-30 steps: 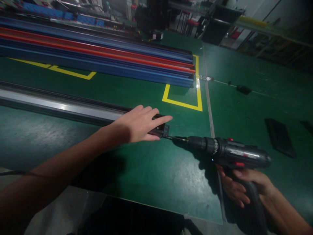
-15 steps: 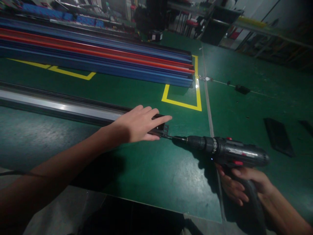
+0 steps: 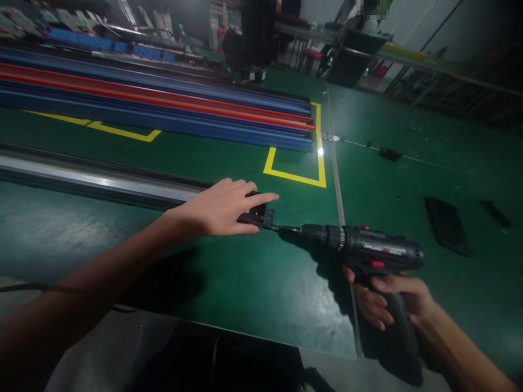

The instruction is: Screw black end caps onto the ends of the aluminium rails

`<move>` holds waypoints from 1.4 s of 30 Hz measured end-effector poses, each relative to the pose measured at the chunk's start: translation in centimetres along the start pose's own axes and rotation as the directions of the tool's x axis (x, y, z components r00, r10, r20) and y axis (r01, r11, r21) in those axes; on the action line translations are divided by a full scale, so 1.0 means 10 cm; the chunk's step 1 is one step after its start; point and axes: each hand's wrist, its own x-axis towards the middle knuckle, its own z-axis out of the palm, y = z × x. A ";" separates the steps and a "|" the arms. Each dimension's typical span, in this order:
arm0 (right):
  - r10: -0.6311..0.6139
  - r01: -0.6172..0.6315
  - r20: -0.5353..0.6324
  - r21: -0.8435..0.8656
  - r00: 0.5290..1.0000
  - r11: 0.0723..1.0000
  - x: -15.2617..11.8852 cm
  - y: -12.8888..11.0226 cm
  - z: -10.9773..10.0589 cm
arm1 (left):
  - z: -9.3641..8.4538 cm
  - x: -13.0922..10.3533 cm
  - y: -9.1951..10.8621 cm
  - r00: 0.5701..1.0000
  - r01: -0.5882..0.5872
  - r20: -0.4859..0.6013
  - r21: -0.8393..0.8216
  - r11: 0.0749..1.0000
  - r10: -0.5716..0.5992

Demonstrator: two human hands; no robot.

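My left hand [image 3: 223, 207] lies over the end of a long metal profile [image 3: 93, 177], silver along its face with black edges. Its fingers and thumb straddle the profile near a small black end piece [image 3: 267, 215]. In my right hand [image 3: 379, 302] is a black cordless drill [image 3: 368, 247] with red buttons, gripped by its handle and pointing left. The drill's long thin bit [image 3: 286, 227] reaches the end piece at its lower side. Whether the bit is turning I cannot tell.
Behind the profile, a stack of blue and red profiles [image 3: 163, 100] lies on the green table [image 3: 253, 288]. Yellow tape [image 3: 294, 177] marks the surface near their ends. A black flat object [image 3: 447, 226] lies right of the drill, and a thin cord [image 3: 359, 141] farther back.
The whole view has shifted slightly, so hands, drill and table things appear farther left. My left hand stays on the profile and the bit stays at the end piece.
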 end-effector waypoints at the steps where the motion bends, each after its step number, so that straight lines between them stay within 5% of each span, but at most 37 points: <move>1: -0.005 0.005 0.009 -0.001 1.000 1.000 0.00 0.01 0.00 | -0.02 -0.01 0.00 1.000 -0.001 0.009 -0.021 1.000 0.001; 7: -0.035 0.035 0.023 -0.010 0.999 0.999 -0.06 -0.01 -0.06 | -0.26 0.01 -0.01 0.996 -0.043 0.068 -0.152 0.987 0.054; 13: -0.324 0.324 0.034 0.022 0.945 0.946 -0.20 -0.21 0.08 | -0.53 0.50 0.05 0.997 -0.059 -0.058 -0.150 0.987 0.051; 16: -0.536 0.532 -0.002 0.112 0.844 0.839 -0.29 -0.33 0.12 | -0.60 0.87 0.18 0.986 -0.152 -0.087 -0.156 0.976 0.140; 19: -0.725 0.692 0.005 0.292 0.689 0.660 -0.36 -0.43 0.06 | -0.61 1.27 0.38 0.968 -0.250 -0.022 -0.109 0.962 0.249; 23: -0.872 0.738 0.086 0.496 0.483 0.458 -0.46 -0.55 -0.11 | -0.53 1.84 0.69 0.922 -0.375 0.113 0.010 0.927 0.371; 27: -0.921 0.767 0.054 0.535 0.387 0.354 -0.54 -0.63 -0.23 | -0.39 2.48 0.95 0.886 -0.460 0.106 0.083 0.884 0.451; 35: -0.936 0.827 -0.062 0.491 0.345 0.273 -0.53 -0.61 -0.29 | -0.17 3.65 1.40 0.937 -0.318 -0.147 0.023 0.948 0.318; 42: -0.912 0.817 -0.071 0.475 0.404 0.325 -0.47 -0.55 -0.31 | -0.02 4.06 1.56 0.928 -0.358 -0.150 -0.123 0.925 0.340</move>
